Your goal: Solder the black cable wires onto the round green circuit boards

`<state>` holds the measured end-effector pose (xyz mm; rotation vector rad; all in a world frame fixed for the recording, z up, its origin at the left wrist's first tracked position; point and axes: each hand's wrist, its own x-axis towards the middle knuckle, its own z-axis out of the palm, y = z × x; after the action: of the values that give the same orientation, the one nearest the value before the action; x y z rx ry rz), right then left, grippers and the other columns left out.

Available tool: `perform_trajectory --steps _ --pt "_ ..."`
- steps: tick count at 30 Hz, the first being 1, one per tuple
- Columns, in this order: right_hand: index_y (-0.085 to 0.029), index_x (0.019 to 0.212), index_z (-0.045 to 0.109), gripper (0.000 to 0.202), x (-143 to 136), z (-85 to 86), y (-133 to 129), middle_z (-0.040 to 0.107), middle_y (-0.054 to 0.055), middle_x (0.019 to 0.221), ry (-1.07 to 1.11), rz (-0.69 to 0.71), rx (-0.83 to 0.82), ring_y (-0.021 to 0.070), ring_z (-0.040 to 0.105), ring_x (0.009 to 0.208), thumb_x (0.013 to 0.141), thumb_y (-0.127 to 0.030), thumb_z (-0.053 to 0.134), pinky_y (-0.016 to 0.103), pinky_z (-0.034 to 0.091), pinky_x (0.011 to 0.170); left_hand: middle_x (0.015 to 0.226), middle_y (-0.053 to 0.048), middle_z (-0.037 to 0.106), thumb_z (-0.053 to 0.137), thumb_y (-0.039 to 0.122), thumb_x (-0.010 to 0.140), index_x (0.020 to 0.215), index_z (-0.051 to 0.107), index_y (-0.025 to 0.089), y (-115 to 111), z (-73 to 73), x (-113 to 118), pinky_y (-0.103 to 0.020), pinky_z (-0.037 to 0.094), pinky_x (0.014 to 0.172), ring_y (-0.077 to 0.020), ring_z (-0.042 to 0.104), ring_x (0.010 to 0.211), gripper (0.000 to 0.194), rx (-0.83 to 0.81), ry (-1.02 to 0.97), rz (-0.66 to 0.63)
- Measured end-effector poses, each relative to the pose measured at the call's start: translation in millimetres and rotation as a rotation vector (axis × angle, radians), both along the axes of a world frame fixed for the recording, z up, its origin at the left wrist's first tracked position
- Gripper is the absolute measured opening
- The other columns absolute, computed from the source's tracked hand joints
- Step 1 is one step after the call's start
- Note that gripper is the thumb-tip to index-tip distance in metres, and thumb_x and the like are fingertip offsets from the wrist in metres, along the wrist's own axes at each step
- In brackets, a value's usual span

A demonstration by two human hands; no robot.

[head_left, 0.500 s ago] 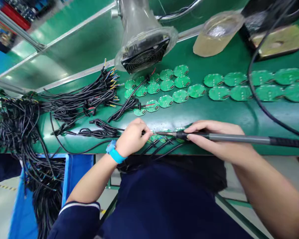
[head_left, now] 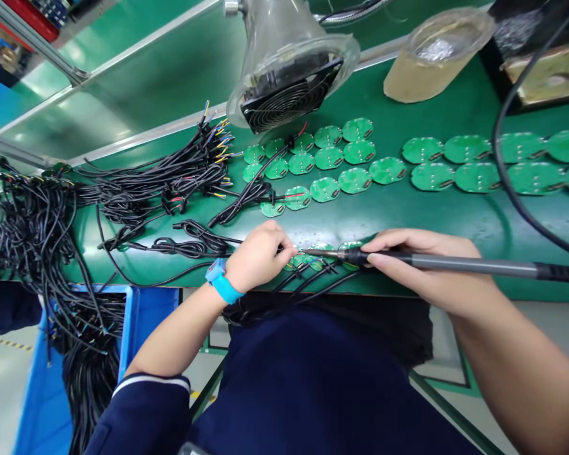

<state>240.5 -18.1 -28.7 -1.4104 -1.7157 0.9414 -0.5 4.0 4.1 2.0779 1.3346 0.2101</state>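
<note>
My right hand (head_left: 422,262) is closed around the dark front grip of a soldering iron (head_left: 474,264), whose metal tip points left. That tip reaches the leftmost of a few green circuit boards (head_left: 321,251) at the bench's front edge. Beside the tip, my left hand (head_left: 262,254) is closed, thumb and fingertips pinched on something too small to make out. Black cables (head_left: 313,287) run from these boards over the edge towards my lap. A blue band is around my left wrist.
Rows of round green boards (head_left: 355,180) lie behind my hands. Bundled black cables (head_left: 161,183) cover the left, above a blue bin (head_left: 129,335). A fan in a clear hood (head_left: 289,95), a cardboard-coloured tub (head_left: 415,76) and a hanging cord (head_left: 505,183) stand nearby. Another person's hand shows far left.
The view has shifted slightly, so bench items appear a little further right. Both hands keep their grips, and the iron tip remains at the left board. Another person's hand is now clearer at far left.
</note>
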Motion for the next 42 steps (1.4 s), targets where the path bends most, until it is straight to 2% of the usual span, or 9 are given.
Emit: perform_trajectory --steps 4,11,19,24,27,30,33,38,42 --pt "-0.024 0.073 0.069 0.019 4 -7.6 -2 0.068 0.002 0.071 0.091 -0.028 -0.039 0.0159 0.063 0.062 0.068 -0.042 0.069 0.025 0.051 0.056 0.076 -0.004 0.059 0.061 0.013 0.081 0.066 0.060 0.014 1 0.9 0 -0.030 0.046 0.075 -0.0167 0.055 0.080 0.015 0.014 0.014 -0.020" --pt "-0.021 0.070 0.067 0.022 7 -15.7 -1 0.064 0.002 0.069 0.651 -0.296 0.018 0.0137 0.058 0.054 0.062 -0.036 0.079 0.026 0.046 0.047 0.070 -0.004 0.060 0.063 0.015 0.081 0.064 0.061 0.014 4 2.5 1 -0.029 0.046 0.077 -0.0172 0.056 0.082 0.016 -0.010 0.017 -0.038" --pt "-0.021 0.081 0.068 0.013 25 -20.2 -20 0.061 0.002 0.074 0.439 -0.320 0.134 0.0146 0.059 0.056 0.070 -0.025 0.073 0.033 0.053 0.055 0.070 -0.002 0.057 0.066 0.014 0.077 0.063 0.061 0.015 4 3.8 2 -0.027 0.046 0.073 -0.0149 0.055 0.075 0.015 -0.047 0.041 0.050" --pt "-0.022 0.087 0.067 0.013 21 -20.4 -22 0.059 0.001 0.074 0.478 -0.309 0.209 0.0140 0.060 0.056 0.074 -0.021 0.069 0.035 0.059 0.058 0.075 -0.001 0.057 0.073 0.023 0.072 0.076 0.061 0.015 8 4.6 -4 -0.026 0.046 0.068 -0.0129 0.053 0.070 0.015 -0.035 0.038 0.082" --pt "-0.022 0.087 0.066 0.014 17 -20.4 -20 0.057 0.001 0.076 0.502 -0.332 0.219 0.0138 0.059 0.056 0.074 -0.022 0.069 0.040 0.061 0.060 0.075 -0.001 0.058 0.071 0.027 0.075 0.078 0.062 0.015 23 9.7 -10 -0.026 0.046 0.068 -0.0128 0.054 0.070 0.016 0.052 0.013 0.124" --pt "-0.022 0.085 0.065 0.014 15 -20.8 -19 0.057 0.001 0.076 0.503 -0.355 0.218 0.0141 0.058 0.054 0.072 -0.024 0.070 0.042 0.061 0.060 0.076 -0.003 0.059 0.064 0.023 0.081 0.079 0.066 0.015 46 15.2 -14 -0.029 0.046 0.074 -0.0148 0.055 0.075 0.008 0.283 0.069 0.224" --pt "-0.023 0.085 0.066 0.014 16 -21.9 -19 0.057 0.001 0.075 0.476 -0.371 0.178 0.0165 0.060 0.055 0.072 -0.025 0.071 0.042 0.061 0.060 0.081 -0.005 0.064 0.058 0.018 0.084 0.082 0.068 0.014 72 13.8 -10 -0.033 0.045 0.083 -0.0182 0.057 0.085 0.011 0.444 0.161 0.232" --pt "-0.025 0.085 0.066 0.013 19 -23.6 -20 0.055 0.000 0.067 0.443 -0.384 0.129 0.0189 0.061 0.055 0.073 -0.024 0.070 0.044 0.060 0.064 0.102 -0.012 0.064 0.045 0.015 0.090 0.104 0.063 0.010 109 -1.8 19 -0.034 0.043 0.091 -0.0213 0.058 0.099 0.023 0.497 0.295 0.174" --pt "-0.024 0.086 0.065 0.013 17 -22.9 -20 0.057 0.000 0.072 0.437 -0.389 0.133 0.0168 0.061 0.054 0.073 -0.024 0.069 0.041 0.060 0.062 0.105 -0.018 0.061 0.042 0.023 0.093 0.117 0.053 0.005 127 -9.3 44 -0.034 0.046 0.082 -0.0249 0.060 0.097 0.031 0.450 0.404 0.244"
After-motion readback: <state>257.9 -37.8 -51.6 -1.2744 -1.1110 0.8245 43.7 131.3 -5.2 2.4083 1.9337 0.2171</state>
